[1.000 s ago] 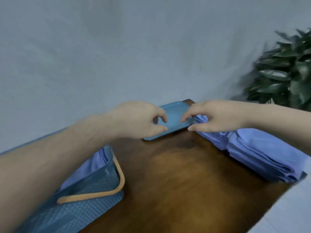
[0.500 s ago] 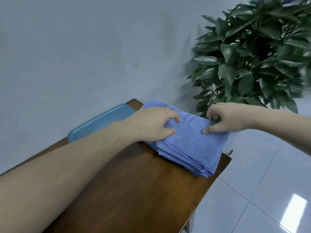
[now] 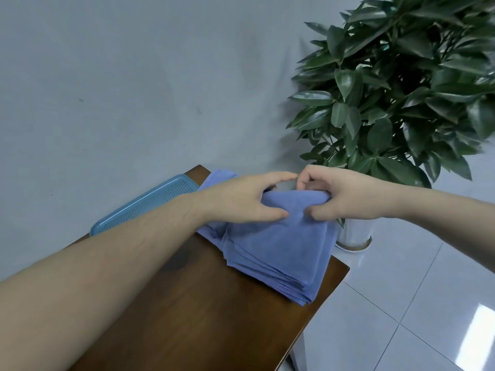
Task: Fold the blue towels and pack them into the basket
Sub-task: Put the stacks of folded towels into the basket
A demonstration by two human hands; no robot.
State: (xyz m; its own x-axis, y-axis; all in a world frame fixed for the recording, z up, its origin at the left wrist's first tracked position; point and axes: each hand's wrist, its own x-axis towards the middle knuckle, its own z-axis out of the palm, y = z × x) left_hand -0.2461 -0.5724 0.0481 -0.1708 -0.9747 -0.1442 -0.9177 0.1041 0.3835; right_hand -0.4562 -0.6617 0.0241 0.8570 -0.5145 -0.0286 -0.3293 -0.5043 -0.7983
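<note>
Two hands pinch the top blue towel [image 3: 284, 223] mid-frame: the left hand [image 3: 241, 200] and the right hand [image 3: 340, 195]. The towel pile [image 3: 273, 261] sits on the brown table [image 3: 187, 317].

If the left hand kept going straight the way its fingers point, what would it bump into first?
Probably the right hand. The left hand points rightward across the top towel, and their fingertips nearly meet already. Depth is hard to judge.

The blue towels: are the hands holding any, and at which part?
Both the left hand and right hand pinch the top towel at its far edge.
</note>
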